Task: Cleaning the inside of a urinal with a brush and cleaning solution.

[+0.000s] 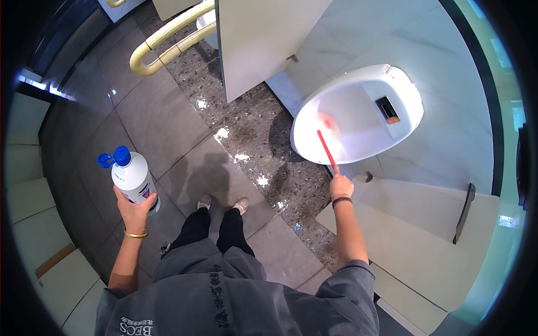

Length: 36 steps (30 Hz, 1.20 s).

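Clasping a capped white bottle (133,178), left hand (133,208) hangs over open floor (168,120); right hand (340,185) grips a red brush (326,148) inside the urinal's (403,89) basin.

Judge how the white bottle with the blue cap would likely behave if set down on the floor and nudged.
The white bottle is tall and narrow, so it would probably tip rather than slide. The left hand wraps only its base, suggesting it is fairly light. Its rounded body would likely roll once down.

red brush (326,148), head blurred, perhaps inside urinal (358,115)
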{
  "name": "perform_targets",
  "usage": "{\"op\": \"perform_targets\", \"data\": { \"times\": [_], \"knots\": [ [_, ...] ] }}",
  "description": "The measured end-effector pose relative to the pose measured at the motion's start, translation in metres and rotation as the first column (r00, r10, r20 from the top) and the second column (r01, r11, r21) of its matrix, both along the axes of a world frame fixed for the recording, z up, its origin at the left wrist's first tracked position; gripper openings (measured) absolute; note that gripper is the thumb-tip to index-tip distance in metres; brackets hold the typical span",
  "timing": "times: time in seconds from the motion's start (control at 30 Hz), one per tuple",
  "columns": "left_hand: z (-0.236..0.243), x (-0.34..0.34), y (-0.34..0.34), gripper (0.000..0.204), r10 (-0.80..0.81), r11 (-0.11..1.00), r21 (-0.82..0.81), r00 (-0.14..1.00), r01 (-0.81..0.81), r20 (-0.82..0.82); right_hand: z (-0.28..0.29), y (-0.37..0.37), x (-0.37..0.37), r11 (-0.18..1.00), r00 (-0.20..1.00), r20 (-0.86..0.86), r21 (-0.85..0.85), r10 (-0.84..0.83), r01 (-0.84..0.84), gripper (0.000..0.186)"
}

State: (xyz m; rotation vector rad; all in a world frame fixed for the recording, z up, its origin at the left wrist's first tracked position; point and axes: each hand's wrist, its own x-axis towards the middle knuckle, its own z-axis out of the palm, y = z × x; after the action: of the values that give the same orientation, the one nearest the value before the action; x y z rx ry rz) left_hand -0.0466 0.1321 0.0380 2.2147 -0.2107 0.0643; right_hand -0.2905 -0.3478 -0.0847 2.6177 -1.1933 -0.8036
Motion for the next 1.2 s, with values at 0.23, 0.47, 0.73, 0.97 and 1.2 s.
{"op": "perform_targets", "data": {
  "times": [0.23,0.47,0.73,0.97,1.2],
  "knots": [
    [-0.001,0.000,0.008,0.079,0.084,0.995,-0.054,0.993,-0.089,-0.078,0.032,0.000,-0.021,0.987,0.988,-0.066,0.076,-0.139,0.144,0.040],
    [-0.006,0.003,0.014,0.075,0.072,0.988,-0.128,0.991,-0.086,-0.109,0.058,0.031,-0.029,0.966,0.979,0.039,0.173,-0.200,0.190,0.036],
    [0.003,0.019,0.026,0.082,-0.019,0.999,-0.046,1.000,0.019,-0.012,0.053,0.084,-0.035,0.867,0.790,0.358,0.214,-0.498,0.450,0.034],
    [0.014,0.035,0.021,0.081,-0.218,0.962,-0.150,0.973,0.227,0.072,0.034,0.132,-0.057,0.799,0.475,0.656,0.369,-0.586,0.476,0.035],
    [0.026,0.034,0.016,0.084,-0.431,0.884,-0.204,0.902,0.421,-0.002,0.036,0.216,-0.060,0.000,-0.520,-0.004,1.000,-0.854,-0.008,0.037]
  ]
}}
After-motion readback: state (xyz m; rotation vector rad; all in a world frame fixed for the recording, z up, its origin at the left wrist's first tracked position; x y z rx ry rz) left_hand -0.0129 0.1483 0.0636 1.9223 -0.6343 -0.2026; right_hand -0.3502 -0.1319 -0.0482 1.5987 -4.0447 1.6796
